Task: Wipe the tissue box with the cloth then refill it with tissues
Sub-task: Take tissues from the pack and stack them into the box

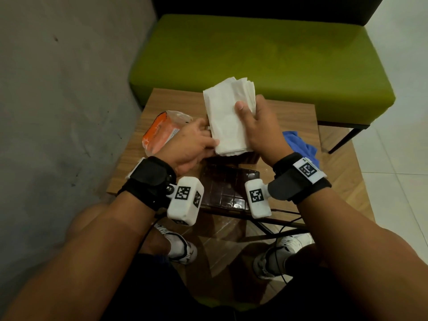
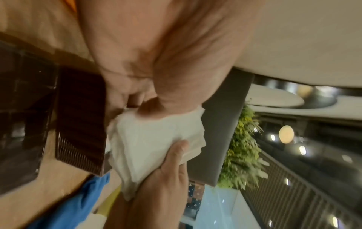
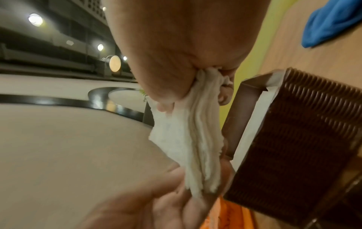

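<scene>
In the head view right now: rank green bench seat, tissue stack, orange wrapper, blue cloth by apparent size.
1. green bench seat
2. tissue stack
3. orange wrapper and blue cloth: look alike, both partly hidden behind the hands, so unranked.

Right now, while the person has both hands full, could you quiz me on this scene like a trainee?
1. True or false: the blue cloth is in the right hand.
2. What do both hands hold? A) the orange packet B) a stack of white tissues C) the lid
3. Fill in: the orange packet lies on the wooden table, on the ____ hand's side of the brown tissue box.

Key
1. False: the cloth lies on the table, beyond the right wrist.
2. B: the left hand and the right hand hold the stack of white tissues over the box.
3. left
</scene>
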`<state>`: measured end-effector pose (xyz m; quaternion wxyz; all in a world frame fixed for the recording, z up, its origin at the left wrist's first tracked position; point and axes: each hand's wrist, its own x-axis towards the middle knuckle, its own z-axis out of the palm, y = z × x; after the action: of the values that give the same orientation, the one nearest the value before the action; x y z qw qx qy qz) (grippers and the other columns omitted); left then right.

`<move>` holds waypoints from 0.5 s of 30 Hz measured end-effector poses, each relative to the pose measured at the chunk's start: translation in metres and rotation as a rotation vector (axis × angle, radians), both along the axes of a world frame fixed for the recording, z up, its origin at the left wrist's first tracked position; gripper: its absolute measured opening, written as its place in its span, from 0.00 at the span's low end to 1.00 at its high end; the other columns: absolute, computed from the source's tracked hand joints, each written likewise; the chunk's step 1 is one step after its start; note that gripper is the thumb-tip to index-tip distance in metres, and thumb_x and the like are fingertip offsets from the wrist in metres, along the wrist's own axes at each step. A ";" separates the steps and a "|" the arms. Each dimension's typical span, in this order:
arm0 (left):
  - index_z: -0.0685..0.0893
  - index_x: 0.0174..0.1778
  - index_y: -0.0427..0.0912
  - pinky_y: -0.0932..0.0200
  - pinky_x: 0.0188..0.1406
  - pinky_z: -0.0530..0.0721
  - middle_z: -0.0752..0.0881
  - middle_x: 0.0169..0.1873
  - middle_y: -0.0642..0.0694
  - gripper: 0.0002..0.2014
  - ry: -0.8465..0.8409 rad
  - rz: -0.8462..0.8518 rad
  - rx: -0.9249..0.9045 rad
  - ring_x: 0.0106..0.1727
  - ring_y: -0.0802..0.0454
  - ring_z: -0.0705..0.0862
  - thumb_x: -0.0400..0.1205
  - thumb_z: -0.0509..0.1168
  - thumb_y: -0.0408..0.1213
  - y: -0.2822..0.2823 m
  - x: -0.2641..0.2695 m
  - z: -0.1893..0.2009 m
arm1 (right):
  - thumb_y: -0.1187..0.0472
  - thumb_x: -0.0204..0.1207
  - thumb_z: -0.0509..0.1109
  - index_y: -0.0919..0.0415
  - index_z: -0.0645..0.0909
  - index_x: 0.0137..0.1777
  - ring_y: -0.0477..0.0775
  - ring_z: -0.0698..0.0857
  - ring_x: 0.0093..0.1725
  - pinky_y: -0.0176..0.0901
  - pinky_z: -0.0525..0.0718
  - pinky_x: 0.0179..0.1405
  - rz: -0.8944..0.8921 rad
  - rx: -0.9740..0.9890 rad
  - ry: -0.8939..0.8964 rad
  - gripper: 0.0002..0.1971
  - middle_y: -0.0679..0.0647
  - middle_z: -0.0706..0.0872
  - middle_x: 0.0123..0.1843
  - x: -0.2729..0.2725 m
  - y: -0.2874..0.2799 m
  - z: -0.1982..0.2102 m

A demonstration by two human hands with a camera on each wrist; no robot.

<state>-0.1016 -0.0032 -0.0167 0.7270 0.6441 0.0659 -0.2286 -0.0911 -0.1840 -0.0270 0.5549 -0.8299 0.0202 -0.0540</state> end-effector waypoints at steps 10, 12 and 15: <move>0.81 0.77 0.46 0.55 0.65 0.91 0.92 0.64 0.53 0.28 -0.395 -0.303 0.536 0.62 0.61 0.91 0.83 0.74 0.55 0.016 0.031 0.040 | 0.48 0.87 0.74 0.57 0.85 0.64 0.49 0.92 0.51 0.51 0.91 0.49 0.522 -0.218 0.127 0.15 0.50 0.93 0.55 0.007 -0.017 0.033; 0.89 0.63 0.47 0.65 0.50 0.91 0.97 0.48 0.56 0.09 -0.357 -0.365 0.425 0.51 0.63 0.95 0.88 0.73 0.42 0.020 0.031 0.039 | 0.46 0.86 0.75 0.56 0.86 0.61 0.53 0.93 0.50 0.58 0.92 0.50 0.552 -0.241 0.152 0.15 0.51 0.93 0.53 0.012 -0.023 0.037; 0.90 0.68 0.38 0.61 0.55 0.92 0.97 0.55 0.46 0.12 -0.324 -0.344 0.338 0.56 0.55 0.96 0.89 0.73 0.36 0.021 0.027 0.030 | 0.42 0.83 0.77 0.55 0.88 0.60 0.57 0.95 0.52 0.64 0.94 0.52 0.579 -0.223 0.182 0.17 0.54 0.94 0.54 0.015 -0.025 0.040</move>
<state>-0.0749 0.0183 0.0137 0.5608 0.7861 -0.1244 -0.2284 -0.0766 -0.2090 0.0129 0.4486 -0.8583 -0.1734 0.1789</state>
